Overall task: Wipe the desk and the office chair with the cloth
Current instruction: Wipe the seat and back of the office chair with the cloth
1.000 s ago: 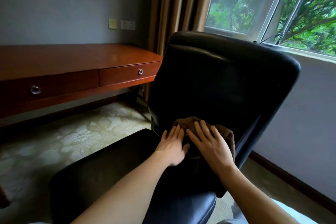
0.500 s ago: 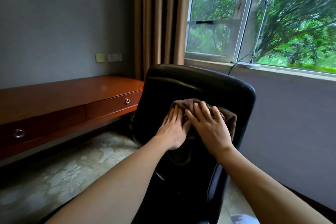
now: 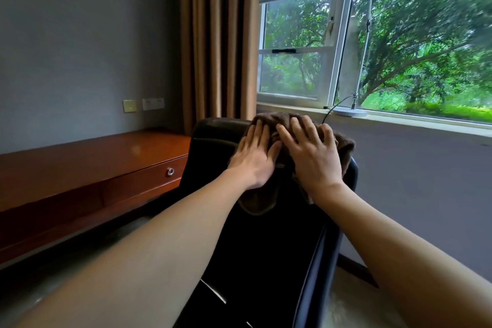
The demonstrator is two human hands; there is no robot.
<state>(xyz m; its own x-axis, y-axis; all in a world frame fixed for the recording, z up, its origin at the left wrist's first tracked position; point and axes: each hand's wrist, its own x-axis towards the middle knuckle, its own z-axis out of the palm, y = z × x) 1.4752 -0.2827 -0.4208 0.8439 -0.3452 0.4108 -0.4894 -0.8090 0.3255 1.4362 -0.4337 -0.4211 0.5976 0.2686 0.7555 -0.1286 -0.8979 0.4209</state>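
The brown cloth [image 3: 346, 152] lies at the top of the black chair [image 3: 266, 261], spread against the upper front of the backrest, its upper edge bunched at the top rim. Both hands lie flat on it, side by side, fingers straight and pointing up. The left hand [image 3: 253, 157] presses the cloth's left part, its fingers together. The right hand [image 3: 314, 160] presses the middle, fingers slightly spread, thumb next to the left hand's thumb. Neither hand curls round the fabric; they push on it with palms and fingers. Cloth shows beyond the right hand at the right, and a loose flap hangs below the two wrists. The desk [image 3: 93, 162] stands at the left against the grey wall, apart from the hands, with a drawer knob [image 3: 170, 171] near its right end. Half a second ago the hands and cloth sat lower, on the middle of the backrest below the rim; a second ago they were near its bottom, just above the seat. They have moved upward together in the same flat pose.
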